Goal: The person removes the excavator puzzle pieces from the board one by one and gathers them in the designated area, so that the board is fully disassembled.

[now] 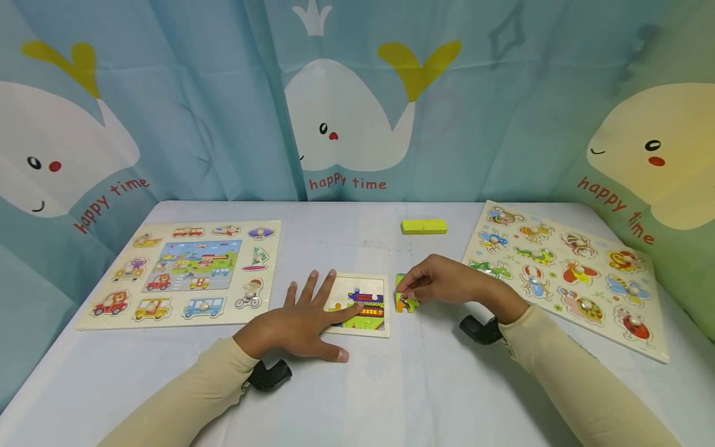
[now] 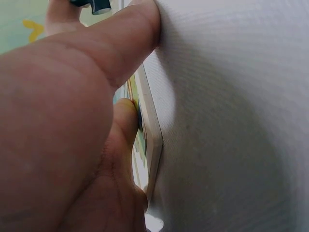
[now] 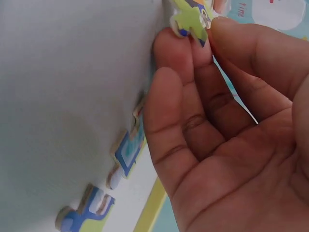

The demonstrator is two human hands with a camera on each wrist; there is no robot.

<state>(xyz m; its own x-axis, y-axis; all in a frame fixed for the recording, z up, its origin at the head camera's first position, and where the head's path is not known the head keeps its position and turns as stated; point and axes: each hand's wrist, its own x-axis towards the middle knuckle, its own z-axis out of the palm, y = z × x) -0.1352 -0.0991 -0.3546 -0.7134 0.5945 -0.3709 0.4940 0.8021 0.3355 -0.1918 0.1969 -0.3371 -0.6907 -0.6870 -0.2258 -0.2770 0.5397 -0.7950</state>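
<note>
My left hand [image 1: 304, 320] lies with fingers spread over a small wooden jigsaw board [image 1: 360, 331], covering its left part. The visible picture on the board shows a purple and red vehicle over green. To its right, my right hand [image 1: 441, 282] pinches a green jigsaw piece [image 1: 407, 302] between thumb and fingertips. In the right wrist view that piece [image 3: 190, 19] has blue and orange patches. Blue-edged jigsaw pieces [image 3: 128, 152] lie on the table beside this hand, hidden in the head view. The left wrist view catches the board's edge [image 2: 153, 140] beside the thumb.
A vehicle peg puzzle [image 1: 259, 248] lies at the left. An insect peg puzzle [image 1: 550, 245] lies angled at the right, near the right forearm. A yellow-green block [image 1: 424, 227] sits toward the back, before the whale-printed curtain [image 1: 357, 74].
</note>
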